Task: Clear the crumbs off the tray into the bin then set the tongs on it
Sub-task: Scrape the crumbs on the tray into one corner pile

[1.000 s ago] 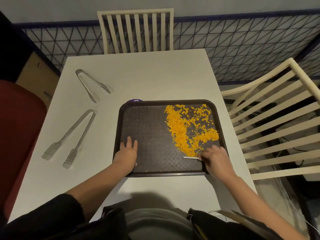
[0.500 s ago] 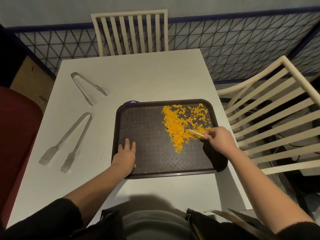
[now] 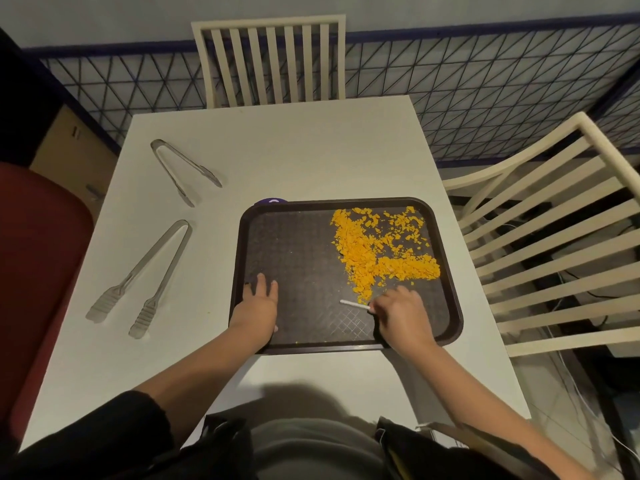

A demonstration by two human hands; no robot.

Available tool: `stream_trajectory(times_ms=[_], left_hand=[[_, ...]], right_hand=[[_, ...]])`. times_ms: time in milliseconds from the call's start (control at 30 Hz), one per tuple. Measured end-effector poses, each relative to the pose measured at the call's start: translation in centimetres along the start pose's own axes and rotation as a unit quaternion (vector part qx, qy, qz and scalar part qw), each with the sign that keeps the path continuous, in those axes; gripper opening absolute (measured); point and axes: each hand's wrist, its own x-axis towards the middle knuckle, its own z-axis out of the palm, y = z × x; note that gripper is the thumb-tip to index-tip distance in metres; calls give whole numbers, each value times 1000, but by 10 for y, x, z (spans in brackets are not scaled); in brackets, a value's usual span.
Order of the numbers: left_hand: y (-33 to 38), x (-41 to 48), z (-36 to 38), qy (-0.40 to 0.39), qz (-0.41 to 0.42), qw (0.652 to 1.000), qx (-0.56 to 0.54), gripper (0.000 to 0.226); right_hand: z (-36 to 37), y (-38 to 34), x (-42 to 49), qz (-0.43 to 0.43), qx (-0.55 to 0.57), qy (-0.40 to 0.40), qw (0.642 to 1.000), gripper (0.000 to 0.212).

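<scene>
Tray (image 3: pixel 298 244) unmoved; right hand (image 3: pixel 401 315) (gripping stick (image 3: pixel 354 304)) pulled nearer.

Legible text: none you can read in this view. Two near-candidates only.

1. A purple object (image 3: pixel 271 201) peeks out just behind the far rim of the tray (image 3: pixel 349 348). It carries a white curved mark, but too little of it shows to tell a letter from a logo.
2. The brown box (image 3: pixel 74 147), off the left edge of the table (image 3: pixel 294 150), bears a small dark mark that is too small to make out.
</scene>
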Motion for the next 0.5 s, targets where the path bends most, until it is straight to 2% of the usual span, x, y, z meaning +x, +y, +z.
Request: stream_trajectory(times_ms=[100, 400, 500], left_hand=[[0, 0, 0, -1, 0, 1000, 2, 89], [-1, 0, 1, 0, -1, 1000, 2, 91], [0, 1, 1, -1, -1, 1000, 2, 91]], right_hand=[[0, 3, 14, 33, -26, 41, 998, 18], [-20, 25, 51, 105, -36, 40, 993, 11], [-28, 36, 56, 155, -6, 80, 985, 13]])
